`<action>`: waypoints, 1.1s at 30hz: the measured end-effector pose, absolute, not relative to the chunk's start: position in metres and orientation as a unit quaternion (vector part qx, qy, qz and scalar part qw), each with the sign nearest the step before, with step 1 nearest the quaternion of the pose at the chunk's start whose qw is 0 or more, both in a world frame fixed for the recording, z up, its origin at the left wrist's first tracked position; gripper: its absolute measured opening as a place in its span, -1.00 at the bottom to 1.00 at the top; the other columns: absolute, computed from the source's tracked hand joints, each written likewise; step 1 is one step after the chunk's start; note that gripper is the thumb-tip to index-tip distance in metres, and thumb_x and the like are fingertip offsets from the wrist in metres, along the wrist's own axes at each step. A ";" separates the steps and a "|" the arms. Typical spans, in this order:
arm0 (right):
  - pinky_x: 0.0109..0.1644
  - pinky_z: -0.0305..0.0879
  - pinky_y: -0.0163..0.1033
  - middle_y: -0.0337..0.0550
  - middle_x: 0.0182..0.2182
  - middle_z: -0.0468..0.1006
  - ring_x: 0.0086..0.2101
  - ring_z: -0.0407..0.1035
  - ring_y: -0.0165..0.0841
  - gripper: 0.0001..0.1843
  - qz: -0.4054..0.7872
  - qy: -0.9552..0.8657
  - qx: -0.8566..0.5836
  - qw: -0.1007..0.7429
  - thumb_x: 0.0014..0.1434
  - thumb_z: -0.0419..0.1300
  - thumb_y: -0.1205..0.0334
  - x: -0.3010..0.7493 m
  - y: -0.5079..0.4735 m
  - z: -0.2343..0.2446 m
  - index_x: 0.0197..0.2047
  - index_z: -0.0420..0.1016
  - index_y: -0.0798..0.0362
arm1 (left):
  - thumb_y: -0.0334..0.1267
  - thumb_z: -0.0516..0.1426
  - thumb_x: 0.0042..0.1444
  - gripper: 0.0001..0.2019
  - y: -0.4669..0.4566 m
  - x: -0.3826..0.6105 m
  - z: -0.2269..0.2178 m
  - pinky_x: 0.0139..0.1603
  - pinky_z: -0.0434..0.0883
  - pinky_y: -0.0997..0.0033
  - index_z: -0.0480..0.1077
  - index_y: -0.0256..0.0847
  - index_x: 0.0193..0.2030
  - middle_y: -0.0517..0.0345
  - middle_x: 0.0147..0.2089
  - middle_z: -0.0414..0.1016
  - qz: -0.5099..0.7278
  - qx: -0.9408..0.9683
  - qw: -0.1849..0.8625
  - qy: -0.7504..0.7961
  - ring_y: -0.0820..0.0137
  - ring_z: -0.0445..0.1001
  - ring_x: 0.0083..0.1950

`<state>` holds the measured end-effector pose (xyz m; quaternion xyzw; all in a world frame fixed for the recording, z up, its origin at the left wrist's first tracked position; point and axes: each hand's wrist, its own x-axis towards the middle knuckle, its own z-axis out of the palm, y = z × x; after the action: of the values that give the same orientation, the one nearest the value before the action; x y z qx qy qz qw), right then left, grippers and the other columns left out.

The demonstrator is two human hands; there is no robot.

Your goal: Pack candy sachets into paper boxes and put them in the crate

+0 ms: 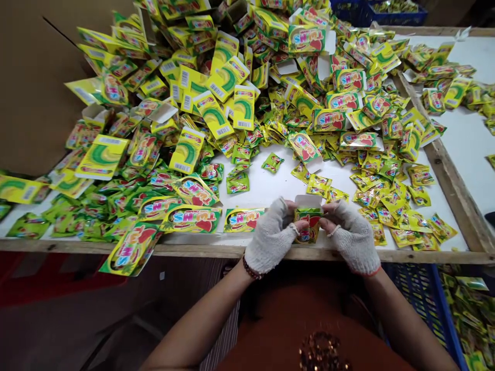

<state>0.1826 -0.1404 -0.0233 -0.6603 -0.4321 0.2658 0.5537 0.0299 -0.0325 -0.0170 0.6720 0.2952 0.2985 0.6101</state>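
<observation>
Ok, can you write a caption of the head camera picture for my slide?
Left hand and right hand in fingerless knit gloves hold a small yellow carton beside heaped printed sachets.

The bench (270, 180) has a white top edged by a wooden front rail (201, 249). Well back from that rail rises a dense heap of flat yellow-green printed cardboard cartons (216, 87), mixed with small foil sachets. Along the rail's left stretch, larger printed cartons (189, 219) lie flat, one (129, 250) hanging over the edge. Toward the rail's right end, loose yellow sachets (390, 206) scatter across the white top, close beside it.
</observation>
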 end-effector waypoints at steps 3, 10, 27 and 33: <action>-0.11 0.46 -0.19 -0.17 -0.26 0.60 -0.23 0.50 -0.30 -0.88 0.199 -0.511 -0.674 0.495 0.25 0.21 0.26 0.187 -0.141 -0.014 -0.13 0.52 -0.01 | -0.22 0.26 0.12 -0.88 -0.026 0.021 -0.017 -0.17 0.47 0.39 0.46 -0.20 -0.27 0.18 -0.32 0.56 0.264 0.758 0.521 0.289 0.37 0.53 -0.24; -0.31 0.37 -0.28 -0.23 -0.38 0.50 -0.39 0.41 -0.37 -0.93 0.220 -0.513 -0.664 0.497 0.24 0.22 0.24 0.185 -0.135 -0.007 -0.19 0.45 0.01 | -0.16 0.32 0.08 -0.54 -0.026 0.025 -0.015 -0.11 0.54 0.34 0.30 -0.21 0.06 0.07 -0.17 0.57 0.310 0.617 0.669 0.276 0.32 0.59 -0.16; -0.23 0.41 -0.27 -0.09 -0.27 0.59 -0.27 0.51 -0.31 -0.84 0.108 -0.691 -0.586 0.409 0.30 0.18 0.29 0.193 -0.141 0.006 -0.10 0.57 0.02 | -0.22 0.25 0.19 -0.87 -0.020 0.008 0.003 -0.06 0.46 0.41 0.56 -0.23 -0.21 0.06 -0.19 0.61 0.328 0.829 0.431 0.141 0.38 0.56 -0.13; -0.25 0.40 -0.30 -0.20 -0.39 0.60 -0.35 0.51 -0.35 -0.91 0.121 -0.640 -0.636 0.414 0.27 0.22 0.28 0.188 -0.137 0.011 -0.22 0.58 0.02 | -0.28 0.22 0.20 -0.90 -0.017 0.012 0.015 -0.30 0.39 0.51 0.53 -0.25 -0.28 0.19 -0.35 0.58 0.247 0.829 0.451 0.221 0.47 0.52 -0.34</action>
<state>0.1875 -0.1368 0.0111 -0.6364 -0.6397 0.1214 0.4135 0.0115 -0.0167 0.0150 0.8287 0.2213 0.2471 0.4508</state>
